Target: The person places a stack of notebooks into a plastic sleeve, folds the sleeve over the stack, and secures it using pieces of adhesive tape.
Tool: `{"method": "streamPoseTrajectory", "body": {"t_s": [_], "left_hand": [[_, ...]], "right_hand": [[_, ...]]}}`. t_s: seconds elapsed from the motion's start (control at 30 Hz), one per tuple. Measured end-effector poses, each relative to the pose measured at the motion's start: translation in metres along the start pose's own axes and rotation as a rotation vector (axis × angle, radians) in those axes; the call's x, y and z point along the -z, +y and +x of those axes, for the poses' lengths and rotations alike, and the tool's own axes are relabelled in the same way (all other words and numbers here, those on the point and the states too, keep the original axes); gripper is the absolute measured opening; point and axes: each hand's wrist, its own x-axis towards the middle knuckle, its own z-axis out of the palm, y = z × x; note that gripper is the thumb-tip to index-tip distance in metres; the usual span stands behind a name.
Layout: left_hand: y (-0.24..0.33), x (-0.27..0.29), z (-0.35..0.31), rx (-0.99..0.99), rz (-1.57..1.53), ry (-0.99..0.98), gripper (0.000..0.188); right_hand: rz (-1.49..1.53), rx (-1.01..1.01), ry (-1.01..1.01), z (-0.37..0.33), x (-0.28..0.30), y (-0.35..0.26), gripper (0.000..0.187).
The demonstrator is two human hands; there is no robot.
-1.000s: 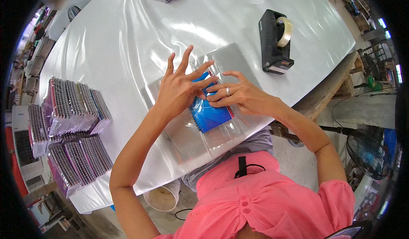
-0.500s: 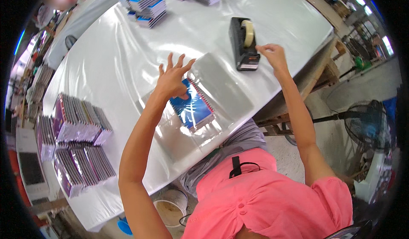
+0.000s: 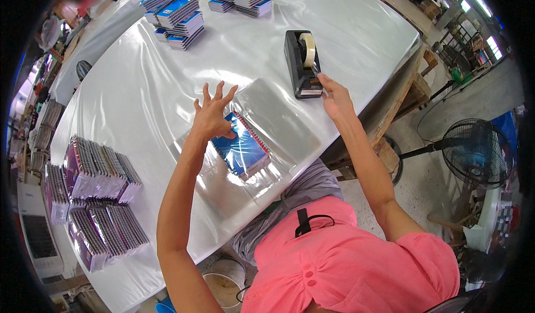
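Observation:
In front of me a blue spiral notebook (image 3: 246,150) lies on clear plastic film (image 3: 287,112). My left hand (image 3: 213,115) is over its far left corner, fingers spread, with the thumb resting on the cover. To the right stands a black tape dispenser (image 3: 296,70) with a roll of clear, yellowish tape (image 3: 307,50). My right hand (image 3: 337,98) is at the dispenser's near right side. Its thumb and forefinger pinch the free end of the tape, where a short shiny strip shows.
Stacked blue notebooks (image 3: 178,20) stand at the far side of the plastic-covered table (image 3: 134,84). Purple wrapped notebooks (image 3: 103,173) are piled at the left. Beyond the table's wooden edge at right is a black fan (image 3: 476,152). A bucket (image 3: 224,282) sits below the near edge.
My right hand has closed in on the dispenser's near end and now pinches the tape end. My left hand keeps its place on the notebook. The whole view has shifted slightly.

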Motion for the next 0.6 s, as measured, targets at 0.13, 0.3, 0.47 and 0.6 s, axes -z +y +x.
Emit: {"method": "streamPoseTrajectory", "body": {"t_s": [0.13,0.3,0.47,0.6], "left_hand": [[-0.004,0.0,0.0,-0.005,-0.029,0.009,0.133],[-0.002,0.001,0.001,-0.008,-0.03,0.002,0.129],[-0.017,-0.006,0.0,0.001,-0.124,0.015,0.132],[-0.021,-0.009,0.002,0.002,-0.165,0.021,0.136]], "right_hand": [[-0.119,-0.098,0.11,-0.015,0.011,0.011,0.036],[-0.868,0.211,0.144,0.006,0.031,0.007,0.025],[-1.514,0.657,0.049,-0.013,0.022,-0.011,0.018],[-1.321,0.351,-0.856,-0.045,-0.077,-0.014,0.025]]}}
